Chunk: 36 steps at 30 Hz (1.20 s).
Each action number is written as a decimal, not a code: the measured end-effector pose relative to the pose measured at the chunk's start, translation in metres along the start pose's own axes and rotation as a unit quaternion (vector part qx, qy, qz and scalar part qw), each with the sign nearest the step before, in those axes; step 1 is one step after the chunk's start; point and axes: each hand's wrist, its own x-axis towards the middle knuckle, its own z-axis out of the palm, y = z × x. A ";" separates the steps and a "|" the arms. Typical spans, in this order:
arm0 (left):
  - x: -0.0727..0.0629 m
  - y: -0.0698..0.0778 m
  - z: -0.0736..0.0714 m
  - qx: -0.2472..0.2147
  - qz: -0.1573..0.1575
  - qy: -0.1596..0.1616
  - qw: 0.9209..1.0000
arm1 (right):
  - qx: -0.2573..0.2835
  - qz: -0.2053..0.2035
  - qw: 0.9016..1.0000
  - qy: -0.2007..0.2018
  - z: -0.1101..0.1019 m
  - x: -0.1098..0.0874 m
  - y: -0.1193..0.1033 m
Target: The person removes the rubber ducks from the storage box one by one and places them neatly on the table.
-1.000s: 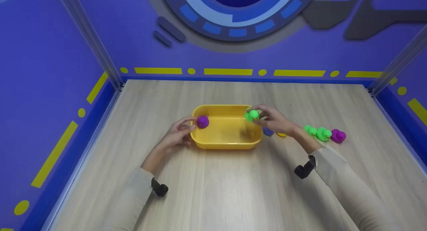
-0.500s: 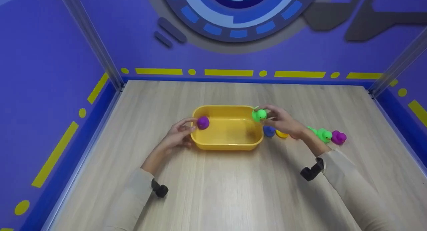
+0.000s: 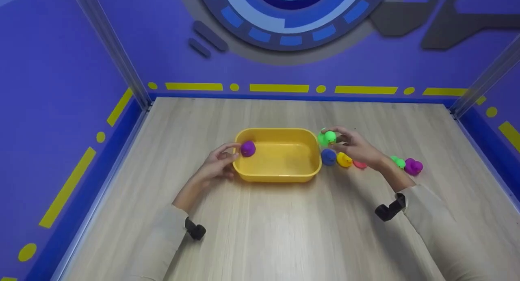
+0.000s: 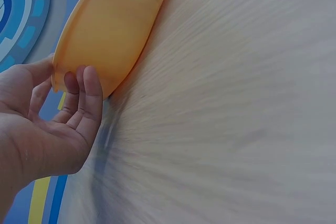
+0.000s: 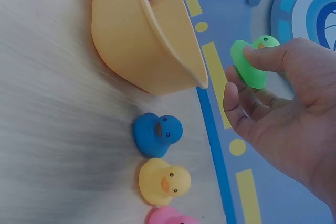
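My left hand [image 3: 217,161] grips the left rim of a yellow plastic basin [image 3: 280,178]. The left wrist view shows its thumb at the rim and fingers against the outer wall. Inside the basin, at its left end, sits a purple rubber duck [image 3: 248,148]. A green rubber duck [image 5: 252,64] is pinched between thumb and fingers of my right hand [image 3: 357,147], raised just beyond the basin's right rim. Below that hand, a blue duck [image 3: 328,156], a yellow duck [image 3: 343,159] and a partly covered pink duck [image 3: 360,164] stand in a row on the table.
Farther right in the row, another green duck [image 3: 398,162] shows partly behind the right wrist, beside a second purple duck [image 3: 413,166]. The wooden tabletop [image 3: 268,232] is bounded by blue printed walls [image 3: 284,76] at the back and both sides.
My right hand has moved right with the green duck, from over the basin's right end to outside its rim, uncovering the blue, yellow and pink ducks. My left hand stays put.
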 end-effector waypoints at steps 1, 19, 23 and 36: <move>0.000 0.000 0.000 0.001 -0.002 0.003 1.000 | 0.002 0.007 1.000 0.001 -0.001 -0.002 0.000; -0.002 0.002 0.002 0.004 -0.005 0.009 1.000 | 0.011 0.028 0.999 0.042 -0.030 -0.030 0.023; -0.002 0.001 0.003 0.007 -0.005 0.008 1.000 | 0.020 0.029 0.998 0.051 -0.037 -0.036 0.028; -0.001 0.001 0.003 0.008 -0.021 0.020 1.000 | 0.017 0.042 0.997 0.066 -0.062 -0.060 0.041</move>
